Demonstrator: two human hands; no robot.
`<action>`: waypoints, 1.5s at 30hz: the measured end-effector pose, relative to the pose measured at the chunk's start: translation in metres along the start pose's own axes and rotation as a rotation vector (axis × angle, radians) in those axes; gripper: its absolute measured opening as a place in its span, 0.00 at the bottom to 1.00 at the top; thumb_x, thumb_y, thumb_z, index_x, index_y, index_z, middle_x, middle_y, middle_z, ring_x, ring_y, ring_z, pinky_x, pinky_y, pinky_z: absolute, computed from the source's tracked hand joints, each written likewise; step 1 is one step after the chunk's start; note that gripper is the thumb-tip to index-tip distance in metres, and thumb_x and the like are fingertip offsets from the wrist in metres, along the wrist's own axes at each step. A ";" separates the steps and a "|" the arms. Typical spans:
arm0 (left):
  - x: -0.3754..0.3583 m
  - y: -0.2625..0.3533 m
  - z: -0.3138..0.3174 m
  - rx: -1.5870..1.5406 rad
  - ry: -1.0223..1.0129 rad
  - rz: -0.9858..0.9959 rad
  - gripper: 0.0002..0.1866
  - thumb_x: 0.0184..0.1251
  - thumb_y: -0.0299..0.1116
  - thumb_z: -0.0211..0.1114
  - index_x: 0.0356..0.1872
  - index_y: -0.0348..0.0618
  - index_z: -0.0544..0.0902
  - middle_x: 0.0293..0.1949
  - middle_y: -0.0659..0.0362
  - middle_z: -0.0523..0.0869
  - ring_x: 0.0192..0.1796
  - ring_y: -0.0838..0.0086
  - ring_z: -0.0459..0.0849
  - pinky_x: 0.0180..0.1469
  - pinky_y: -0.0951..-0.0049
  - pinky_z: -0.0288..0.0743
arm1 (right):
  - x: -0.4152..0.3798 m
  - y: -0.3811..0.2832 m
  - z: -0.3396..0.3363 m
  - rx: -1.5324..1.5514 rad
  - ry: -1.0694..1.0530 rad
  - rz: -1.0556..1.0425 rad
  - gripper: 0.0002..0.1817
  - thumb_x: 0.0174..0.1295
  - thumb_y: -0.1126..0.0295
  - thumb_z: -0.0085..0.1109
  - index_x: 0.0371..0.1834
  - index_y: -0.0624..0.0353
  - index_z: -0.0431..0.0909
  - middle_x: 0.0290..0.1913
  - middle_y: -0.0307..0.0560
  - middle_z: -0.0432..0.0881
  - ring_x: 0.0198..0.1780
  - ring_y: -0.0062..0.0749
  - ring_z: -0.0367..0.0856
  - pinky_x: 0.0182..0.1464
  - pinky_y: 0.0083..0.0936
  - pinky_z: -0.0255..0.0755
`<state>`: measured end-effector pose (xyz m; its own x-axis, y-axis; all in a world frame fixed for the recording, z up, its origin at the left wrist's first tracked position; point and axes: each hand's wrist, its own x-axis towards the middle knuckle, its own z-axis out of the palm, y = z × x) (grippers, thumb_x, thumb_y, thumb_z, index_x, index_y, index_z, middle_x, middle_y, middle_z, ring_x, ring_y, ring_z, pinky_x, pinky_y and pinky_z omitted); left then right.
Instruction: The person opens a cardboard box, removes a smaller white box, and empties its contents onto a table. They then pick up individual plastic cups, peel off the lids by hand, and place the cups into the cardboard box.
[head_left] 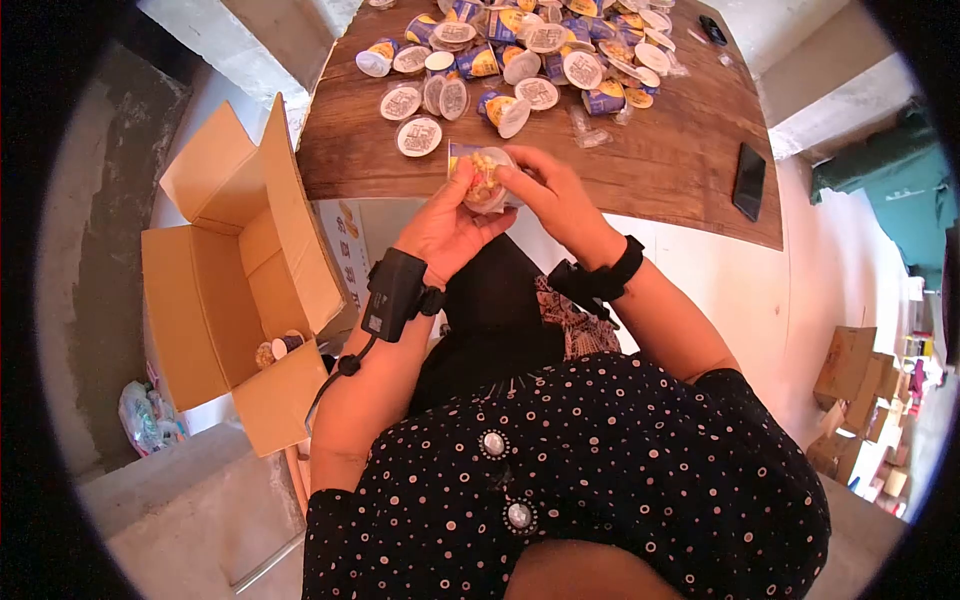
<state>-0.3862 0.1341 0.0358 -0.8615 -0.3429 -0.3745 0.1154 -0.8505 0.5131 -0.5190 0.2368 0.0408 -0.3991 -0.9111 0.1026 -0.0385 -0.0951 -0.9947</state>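
Note:
A small clear-topped snack cup (487, 183) with pale and yellowish pieces inside is between my two hands, just off the table's front edge. My left hand (447, 222) is closed around its left side and underneath, the thumb on its front. From the right, my right hand (552, 195) grips the same cup with thumb and fingers at its rim. Many similar blue-and-yellow cups with printed round lids lie heaped beyond it, the closest being a white-lidded cup (418, 137) left of my hands.
The brown wooden table (680, 165) carries the heap, a black phone (749, 181) at its right edge and clear plastic wrappers (588, 130). An open cardboard box (205, 305) with a few cups inside stands at my left. More cardboard boxes (850, 385) are stacked far right.

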 end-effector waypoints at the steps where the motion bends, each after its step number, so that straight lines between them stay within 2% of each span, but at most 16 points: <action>1: -0.003 0.003 -0.001 -0.001 -0.001 -0.002 0.23 0.69 0.51 0.52 0.58 0.48 0.70 0.55 0.57 0.76 0.57 0.66 0.75 0.60 0.60 0.71 | 0.001 -0.002 -0.001 -0.063 -0.027 0.002 0.24 0.66 0.55 0.52 0.53 0.66 0.72 0.44 0.44 0.79 0.43 0.25 0.76 0.45 0.23 0.71; 2: -0.007 0.008 -0.005 0.053 -0.072 -0.048 0.25 0.70 0.54 0.49 0.59 0.49 0.69 0.55 0.57 0.75 0.57 0.66 0.75 0.59 0.60 0.72 | 0.002 -0.005 -0.002 -0.065 -0.024 0.003 0.24 0.66 0.55 0.52 0.53 0.66 0.72 0.44 0.44 0.79 0.43 0.25 0.76 0.45 0.23 0.71; 4: -0.013 0.012 0.003 0.107 -0.150 -0.098 0.27 0.70 0.57 0.46 0.61 0.50 0.68 0.55 0.57 0.75 0.57 0.66 0.75 0.58 0.60 0.72 | 0.001 -0.014 -0.005 0.233 0.013 0.309 0.25 0.66 0.50 0.49 0.55 0.61 0.72 0.43 0.45 0.79 0.40 0.25 0.78 0.39 0.22 0.74; 6: -0.022 0.013 0.015 0.479 0.043 0.031 0.30 0.71 0.60 0.41 0.64 0.51 0.66 0.57 0.57 0.75 0.57 0.66 0.75 0.58 0.60 0.71 | -0.001 -0.017 -0.007 0.367 0.005 0.385 0.25 0.66 0.49 0.48 0.54 0.59 0.72 0.43 0.46 0.79 0.39 0.25 0.79 0.36 0.22 0.75; 7: -0.024 0.011 0.019 0.480 0.040 0.033 0.30 0.71 0.60 0.41 0.64 0.51 0.66 0.57 0.57 0.75 0.57 0.66 0.75 0.58 0.60 0.71 | -0.002 -0.019 -0.007 0.504 -0.010 0.461 0.25 0.66 0.48 0.47 0.54 0.57 0.72 0.43 0.46 0.79 0.37 0.25 0.80 0.33 0.22 0.76; 10: -0.026 0.006 0.024 0.342 -0.008 0.159 0.29 0.71 0.57 0.44 0.65 0.50 0.64 0.59 0.57 0.73 0.58 0.67 0.74 0.60 0.59 0.69 | -0.005 -0.018 -0.001 0.573 -0.048 0.490 0.25 0.67 0.46 0.46 0.53 0.56 0.72 0.44 0.46 0.79 0.36 0.28 0.81 0.31 0.23 0.77; 12: -0.026 0.006 0.020 0.258 -0.179 0.186 0.25 0.71 0.50 0.50 0.63 0.48 0.66 0.57 0.61 0.73 0.58 0.71 0.73 0.60 0.59 0.67 | -0.008 -0.026 0.003 0.545 -0.051 0.476 0.25 0.67 0.46 0.46 0.53 0.56 0.72 0.45 0.46 0.78 0.36 0.28 0.81 0.32 0.23 0.78; 17: -0.031 0.011 0.020 0.239 -0.197 0.213 0.23 0.71 0.44 0.53 0.63 0.48 0.66 0.59 0.61 0.73 0.60 0.71 0.72 0.60 0.60 0.67 | -0.010 -0.032 0.003 0.538 -0.111 0.465 0.25 0.67 0.48 0.46 0.54 0.57 0.71 0.47 0.46 0.78 0.37 0.29 0.81 0.33 0.25 0.79; 27: -0.046 0.012 0.022 0.266 -0.187 0.315 0.23 0.73 0.35 0.51 0.67 0.47 0.63 0.62 0.60 0.70 0.63 0.70 0.71 0.62 0.61 0.68 | -0.020 -0.046 0.017 0.557 -0.083 0.327 0.24 0.68 0.54 0.46 0.60 0.58 0.65 0.53 0.46 0.76 0.46 0.32 0.79 0.37 0.28 0.80; 32: -0.052 0.016 0.019 0.268 -0.164 0.351 0.24 0.72 0.35 0.52 0.67 0.46 0.63 0.62 0.59 0.70 0.63 0.69 0.71 0.62 0.61 0.67 | -0.016 -0.048 0.019 0.549 -0.152 0.289 0.27 0.69 0.55 0.45 0.65 0.59 0.61 0.57 0.48 0.73 0.50 0.33 0.78 0.40 0.31 0.80; 34: -0.055 0.017 0.018 0.268 -0.165 0.362 0.24 0.72 0.35 0.53 0.67 0.46 0.63 0.62 0.59 0.70 0.63 0.69 0.70 0.63 0.61 0.67 | -0.016 -0.052 0.021 0.546 -0.186 0.278 0.28 0.68 0.54 0.46 0.66 0.57 0.60 0.53 0.46 0.75 0.49 0.29 0.78 0.41 0.27 0.79; 38: -0.065 0.021 0.024 0.299 -0.204 0.481 0.29 0.70 0.37 0.55 0.69 0.47 0.57 0.64 0.56 0.67 0.65 0.67 0.69 0.65 0.59 0.64 | -0.018 -0.062 0.033 0.559 -0.190 0.241 0.29 0.68 0.56 0.48 0.68 0.57 0.57 0.56 0.47 0.73 0.50 0.28 0.77 0.44 0.27 0.78; 40: -0.072 0.025 0.024 0.281 -0.222 0.553 0.32 0.69 0.39 0.57 0.70 0.47 0.55 0.65 0.56 0.66 0.65 0.66 0.68 0.65 0.59 0.64 | -0.019 -0.065 0.041 0.406 -0.132 0.027 0.30 0.67 0.62 0.52 0.69 0.59 0.54 0.61 0.48 0.67 0.52 0.27 0.75 0.48 0.27 0.77; 42: -0.078 0.028 0.016 0.057 -0.257 0.461 0.39 0.64 0.49 0.61 0.71 0.50 0.53 0.66 0.54 0.65 0.65 0.62 0.68 0.66 0.56 0.64 | -0.018 -0.064 0.044 0.367 -0.185 -0.091 0.34 0.63 0.68 0.58 0.70 0.61 0.52 0.64 0.50 0.61 0.56 0.29 0.72 0.51 0.28 0.75; 44: -0.081 0.032 0.015 0.181 -0.175 0.482 0.43 0.59 0.50 0.65 0.71 0.45 0.53 0.65 0.53 0.66 0.65 0.63 0.69 0.65 0.58 0.65 | -0.020 -0.066 0.048 0.023 -0.135 -0.314 0.38 0.59 0.71 0.62 0.70 0.61 0.51 0.65 0.50 0.61 0.61 0.32 0.67 0.53 0.28 0.74; 45: -0.084 0.034 0.015 0.218 -0.217 0.473 0.45 0.58 0.49 0.67 0.70 0.42 0.53 0.64 0.52 0.66 0.64 0.63 0.69 0.65 0.59 0.66 | -0.019 -0.067 0.050 0.051 -0.140 -0.309 0.41 0.56 0.72 0.65 0.70 0.60 0.51 0.65 0.51 0.61 0.64 0.34 0.64 0.55 0.30 0.73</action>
<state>-0.3173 0.1397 0.0958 -0.8255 -0.5570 0.0908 0.4288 -0.5144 0.7426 -0.4625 0.2404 0.1053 -0.2460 -0.8820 0.4020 -0.0905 -0.3920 -0.9155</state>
